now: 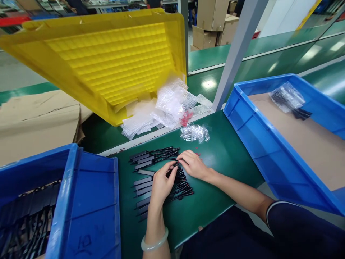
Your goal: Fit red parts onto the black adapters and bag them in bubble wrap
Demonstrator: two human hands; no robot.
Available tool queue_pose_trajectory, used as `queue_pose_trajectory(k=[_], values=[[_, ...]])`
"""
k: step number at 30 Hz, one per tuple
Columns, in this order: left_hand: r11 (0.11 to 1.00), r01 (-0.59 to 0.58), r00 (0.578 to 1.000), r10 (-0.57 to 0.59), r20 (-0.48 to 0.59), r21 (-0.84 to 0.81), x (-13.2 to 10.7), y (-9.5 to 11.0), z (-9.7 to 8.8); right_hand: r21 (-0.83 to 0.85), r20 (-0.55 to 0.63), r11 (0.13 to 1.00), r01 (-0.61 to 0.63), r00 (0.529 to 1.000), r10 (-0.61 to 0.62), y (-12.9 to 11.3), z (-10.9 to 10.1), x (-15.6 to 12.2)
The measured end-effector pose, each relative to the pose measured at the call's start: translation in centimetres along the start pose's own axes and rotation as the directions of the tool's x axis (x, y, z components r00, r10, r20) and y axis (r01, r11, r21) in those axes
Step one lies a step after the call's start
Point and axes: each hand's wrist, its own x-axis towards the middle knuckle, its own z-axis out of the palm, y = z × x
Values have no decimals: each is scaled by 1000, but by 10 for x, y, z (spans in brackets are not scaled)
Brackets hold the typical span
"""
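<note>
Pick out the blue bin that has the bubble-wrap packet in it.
The right-hand blue bin: the bubble-wrap packet lies on its brown lining. The left-hand blue bin shows many black parts and no such packet.

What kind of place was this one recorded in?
Most likely a factory or workshop assembly area: many similar black parts with thin, cable-like ends lie in rows on a green work surface, with large blue bins on both sides.
</note>
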Motion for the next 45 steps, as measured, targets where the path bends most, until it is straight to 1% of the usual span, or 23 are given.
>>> queue_pose_trajectory(k=[2,4,9,12,15,18,20,22,25,27,29,32,35,37,42,45], values=[[1000,19,1000,-19,14,-9,0,0,0,22,1,1000,-1,1000,1,0,1,-1],[1000,13,1000,-13,11,-15,0,0,1,38,6,999,-7,1000,7,0,2,-1],[998,-66,997,65,-29,-18,0,4,1,13,31,1000,-22,999,21,-2,1,-3],[997,-65,997,67,-45,41,-1,6,3,-22,54,999,-27,998,28,-4,2,-4],[992,-37,996,46,-71,121,-2,7,7,-19,77,999,-37,996,39,-8,4,-6],[980,-9,996,26,-80,200,-3,8,11,-13,84,1000,-18,996,19,-10,4,-5],[965,-5,997,25,-73,263,-4,8,12,-65,83,997,-29,996,35,-6,-1,-2],[945,-24,997,49,-67,325,-5,9,12,-181,81,979,-98,990,114,3,-11,3],[922,-90,990,124,-67,377,-5,11,9,-338,50,917,-212,969,242,22,-31,9],[915,-137,980,181,-82,378,-2,13,7,-382,36,891,-245,960,279,34,-42,10],[906,-174,970,226,-94,386,3,15,5,-418,41,870,-262,951,306,43,-48,8],[864,-182,971,232,-52,469,15,15,5,-460,54,844,-277,940,338,48,-49,6],[811,-161,984,179,24,563,26,10,7,-491,66,824,-283,931,359,47,-46,6],[796,-156,986,158,48,585,30,7,9,-506,74,814,-284,927,369,46,-46,7],[842,-155,986,162,31,518,29,0,10,-525,74,799,-295,919,388,44,-49,7],[859,-173,984,169,52,482,26,1,8,-510,82,807,-297,918,389,43,-50,7]])
